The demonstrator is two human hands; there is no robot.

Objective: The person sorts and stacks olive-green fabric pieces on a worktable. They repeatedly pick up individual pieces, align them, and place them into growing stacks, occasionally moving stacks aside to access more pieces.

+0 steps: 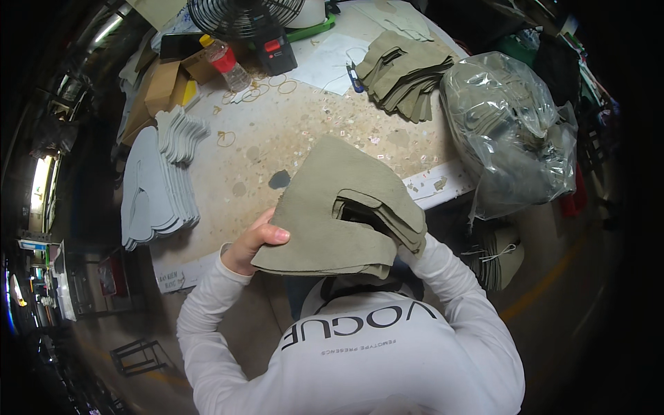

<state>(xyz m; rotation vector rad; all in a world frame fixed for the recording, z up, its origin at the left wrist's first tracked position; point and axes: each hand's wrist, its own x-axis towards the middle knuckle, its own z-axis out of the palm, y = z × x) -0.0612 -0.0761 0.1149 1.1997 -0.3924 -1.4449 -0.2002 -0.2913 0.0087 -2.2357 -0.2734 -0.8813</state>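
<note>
A stack of olive-grey cut pieces, suede-like and shaped like shoe uppers with a slot, is held up before my chest, over the table's near edge. My left hand grips its left edge, thumb on top and the other fingers beneath. At the stack's lower right, my right hand is mostly hidden behind the layers; it supports that side. The layers fan apart around the slot, while the left part lies close together.
Light grey cut pieces stand stacked at the table's left. More olive pieces lie at the back right beside a clear plastic bag. A bottle and a fan stand at the back. Scraps and rubber bands litter the table.
</note>
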